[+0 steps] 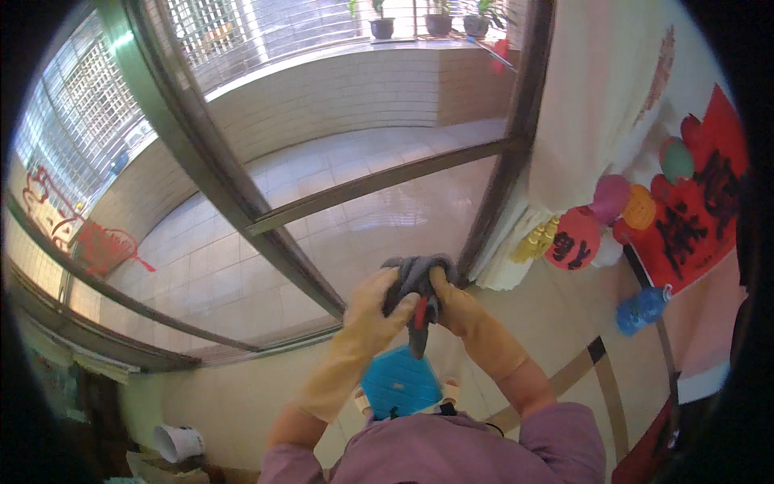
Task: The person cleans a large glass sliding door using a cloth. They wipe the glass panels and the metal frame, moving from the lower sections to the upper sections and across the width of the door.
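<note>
A bunched dark grey cloth with a red strip is gripped between both of my hands, in front of my body. My left hand, in a yellow rubber glove, holds its left side with the thumb toward the red strip. On the cloth's right side is my right hand, gloved the same way. One end of the cloth hangs down between the wrists. Below it, a blue plastic stool with a ribbed flat top stands on the floor between my feet.
Ahead are brown-framed sliding glass doors before a tiled balcony with potted plants. A white curtain hangs at right, near balloons and a blue plastic bottle. A white paper roll or tub lies lower left.
</note>
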Action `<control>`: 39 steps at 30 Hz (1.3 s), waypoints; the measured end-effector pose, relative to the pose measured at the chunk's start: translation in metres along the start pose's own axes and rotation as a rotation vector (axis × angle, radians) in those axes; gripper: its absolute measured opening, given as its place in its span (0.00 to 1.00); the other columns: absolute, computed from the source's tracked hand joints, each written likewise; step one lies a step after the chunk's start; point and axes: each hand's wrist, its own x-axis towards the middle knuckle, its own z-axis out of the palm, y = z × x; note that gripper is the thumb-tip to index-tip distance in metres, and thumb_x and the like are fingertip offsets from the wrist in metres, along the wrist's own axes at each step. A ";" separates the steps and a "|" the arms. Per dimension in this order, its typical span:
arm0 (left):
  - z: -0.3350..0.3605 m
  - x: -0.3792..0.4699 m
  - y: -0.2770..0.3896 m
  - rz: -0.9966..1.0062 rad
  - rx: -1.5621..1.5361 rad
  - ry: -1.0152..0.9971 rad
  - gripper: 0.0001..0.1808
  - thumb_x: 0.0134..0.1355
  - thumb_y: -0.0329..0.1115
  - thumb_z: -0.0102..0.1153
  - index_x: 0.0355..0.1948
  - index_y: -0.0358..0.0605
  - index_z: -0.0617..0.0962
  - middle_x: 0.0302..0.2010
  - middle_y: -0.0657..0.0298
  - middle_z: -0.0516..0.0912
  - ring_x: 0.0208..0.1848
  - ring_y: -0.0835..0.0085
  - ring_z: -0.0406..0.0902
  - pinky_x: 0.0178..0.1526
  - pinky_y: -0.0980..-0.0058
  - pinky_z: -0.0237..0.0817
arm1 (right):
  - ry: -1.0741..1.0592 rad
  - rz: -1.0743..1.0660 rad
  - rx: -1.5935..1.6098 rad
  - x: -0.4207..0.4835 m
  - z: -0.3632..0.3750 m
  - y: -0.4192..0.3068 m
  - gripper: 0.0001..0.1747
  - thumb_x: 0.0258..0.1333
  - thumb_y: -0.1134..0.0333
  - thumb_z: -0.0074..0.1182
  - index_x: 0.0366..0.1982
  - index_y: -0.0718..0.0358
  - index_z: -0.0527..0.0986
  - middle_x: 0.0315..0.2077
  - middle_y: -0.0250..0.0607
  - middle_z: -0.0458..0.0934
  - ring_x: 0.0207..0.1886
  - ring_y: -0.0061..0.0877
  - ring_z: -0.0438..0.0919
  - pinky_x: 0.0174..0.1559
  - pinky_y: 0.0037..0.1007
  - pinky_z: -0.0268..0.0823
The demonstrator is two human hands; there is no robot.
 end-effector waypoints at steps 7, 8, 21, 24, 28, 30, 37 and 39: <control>-0.006 -0.024 -0.034 -0.357 -0.119 0.118 0.14 0.72 0.34 0.59 0.54 0.39 0.84 0.49 0.47 0.86 0.56 0.53 0.81 0.61 0.61 0.70 | 0.117 -0.114 -0.694 -0.007 -0.007 0.014 0.32 0.77 0.45 0.52 0.69 0.60 0.68 0.53 0.33 0.81 0.53 0.26 0.79 0.52 0.36 0.72; -0.012 -0.026 -0.036 -0.393 -0.142 0.173 0.13 0.73 0.34 0.59 0.53 0.39 0.84 0.48 0.48 0.86 0.56 0.53 0.81 0.60 0.61 0.70 | 0.113 -0.170 -0.869 -0.014 0.006 0.002 0.30 0.77 0.48 0.52 0.69 0.60 0.69 0.52 0.35 0.81 0.53 0.26 0.78 0.53 0.34 0.72; -0.029 -0.020 -0.075 -0.294 -0.038 0.332 0.19 0.72 0.39 0.65 0.60 0.44 0.81 0.43 0.61 0.85 0.44 0.72 0.81 0.50 0.70 0.74 | 0.184 -0.049 -0.148 0.018 0.042 0.042 0.32 0.74 0.44 0.55 0.65 0.61 0.75 0.57 0.44 0.80 0.58 0.33 0.79 0.61 0.36 0.72; -0.077 -0.012 -0.090 -0.254 -0.045 0.447 0.23 0.71 0.34 0.66 0.64 0.43 0.79 0.46 0.64 0.83 0.46 0.75 0.80 0.48 0.74 0.73 | 0.230 -0.125 0.110 0.042 0.041 0.057 0.29 0.72 0.44 0.57 0.59 0.60 0.78 0.54 0.43 0.81 0.57 0.35 0.79 0.61 0.42 0.72; -0.155 0.005 -0.108 -0.335 0.066 0.664 0.25 0.72 0.34 0.63 0.68 0.43 0.76 0.53 0.58 0.82 0.52 0.71 0.80 0.52 0.71 0.73 | 0.184 -0.068 0.483 0.059 0.088 0.030 0.25 0.74 0.48 0.56 0.59 0.60 0.77 0.54 0.44 0.81 0.58 0.35 0.78 0.62 0.43 0.72; -0.185 0.020 -0.119 -0.298 0.131 0.667 0.27 0.73 0.35 0.62 0.71 0.41 0.73 0.60 0.48 0.79 0.58 0.64 0.79 0.59 0.65 0.74 | 0.130 -0.173 0.365 0.072 0.112 0.033 0.24 0.75 0.52 0.55 0.61 0.61 0.76 0.55 0.45 0.81 0.59 0.35 0.78 0.64 0.43 0.71; -0.200 0.082 -0.104 -0.177 0.185 0.721 0.28 0.72 0.34 0.61 0.70 0.35 0.73 0.60 0.48 0.78 0.59 0.65 0.78 0.57 0.67 0.75 | 0.173 -1.259 -0.948 0.181 0.187 0.069 0.48 0.49 0.74 0.68 0.73 0.68 0.63 0.68 0.56 0.68 0.69 0.51 0.70 0.72 0.45 0.61; -0.199 0.099 -0.094 -0.190 0.070 0.643 0.29 0.70 0.34 0.63 0.69 0.34 0.73 0.61 0.48 0.78 0.59 0.65 0.78 0.57 0.68 0.75 | 0.179 -1.112 -1.365 0.205 0.192 0.066 0.45 0.47 0.68 0.66 0.71 0.62 0.69 0.67 0.54 0.71 0.69 0.47 0.71 0.72 0.45 0.61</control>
